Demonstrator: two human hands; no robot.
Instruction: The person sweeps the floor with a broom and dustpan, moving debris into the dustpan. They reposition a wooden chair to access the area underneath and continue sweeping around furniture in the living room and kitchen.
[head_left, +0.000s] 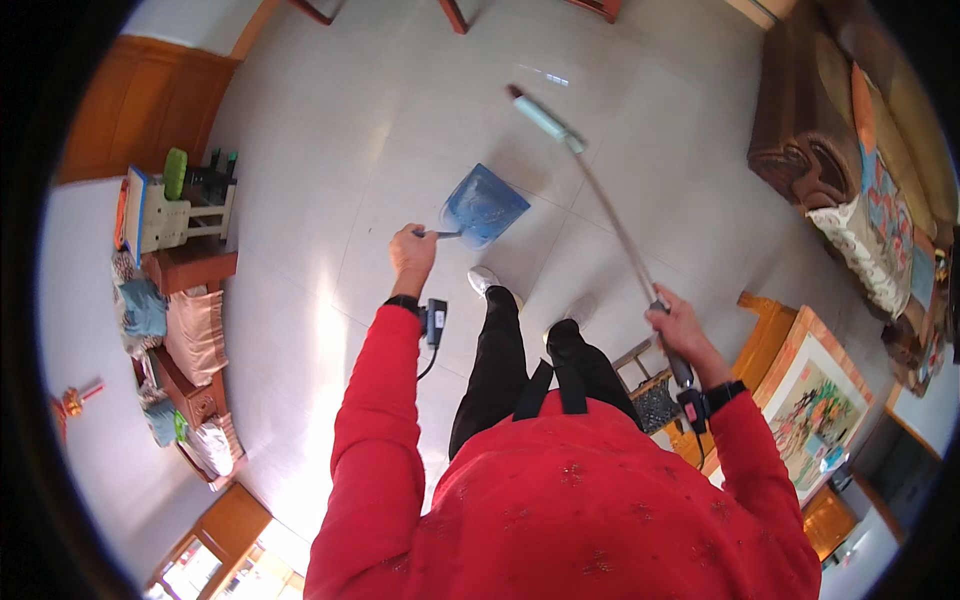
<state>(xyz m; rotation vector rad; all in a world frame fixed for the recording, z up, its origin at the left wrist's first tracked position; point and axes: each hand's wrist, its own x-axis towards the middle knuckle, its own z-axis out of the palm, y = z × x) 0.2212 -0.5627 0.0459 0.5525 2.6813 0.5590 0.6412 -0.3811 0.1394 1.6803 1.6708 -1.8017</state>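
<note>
My left hand (412, 255) grips the short dark handle of a blue plastic dustpan (487, 206). The pan hangs ahead of my feet and its inside looks scuffed; I cannot tell if it touches the floor. My right hand (679, 322) is closed around the dark grip of a long-handled broom (615, 217). Its pole runs up and away to a pale green head (541, 120), which is blurred and has a dark tip. A shadow lies on the tiles between the broom head and the dustpan.
Pale glossy floor tiles (300, 225) surround me. To the right stands a brown sofa (802, 112) near a framed flower painting (810, 405). A wooden bench with cushions (196, 334) lines the left wall. Reddish wooden furniture legs (454, 15) show at the top.
</note>
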